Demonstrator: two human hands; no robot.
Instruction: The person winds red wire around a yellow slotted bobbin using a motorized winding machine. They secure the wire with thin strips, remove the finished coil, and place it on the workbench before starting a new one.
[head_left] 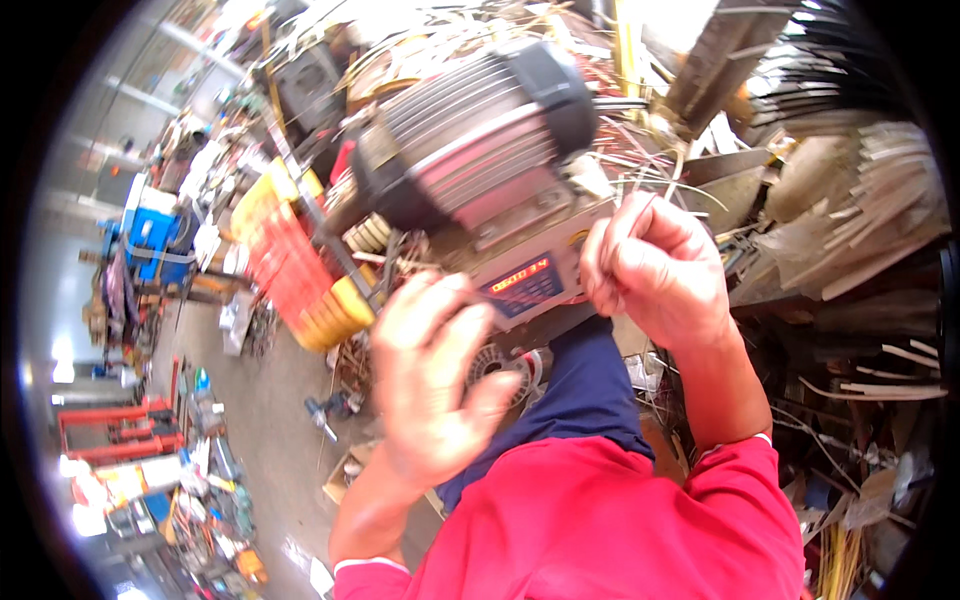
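A ribbed grey electric motor (pixel 475 135) with black end covers sits on a machine's metal housing in front of me. The housing's front carries a dark blue control panel (pixel 522 287) with a lit red digital display. My left hand (pixel 425 385), a little blurred, is raised just left of the panel. Its fingers and thumb are apart and nothing shows in it. Beside the panel's right end is my right hand (pixel 668 275), its thumb and fingertips pinched together. Whatever may be between those fingertips is too small to make out.
Left of the motor stands a red and yellow slatted piece (pixel 305 265) with a dark bar across it. A power tool (pixel 335 408) lies on the floor. Scrap strips (pixel 870 215) crowd the right side. Farther left are a blue machine (pixel 158 235) and a red metal frame (pixel 122 430).
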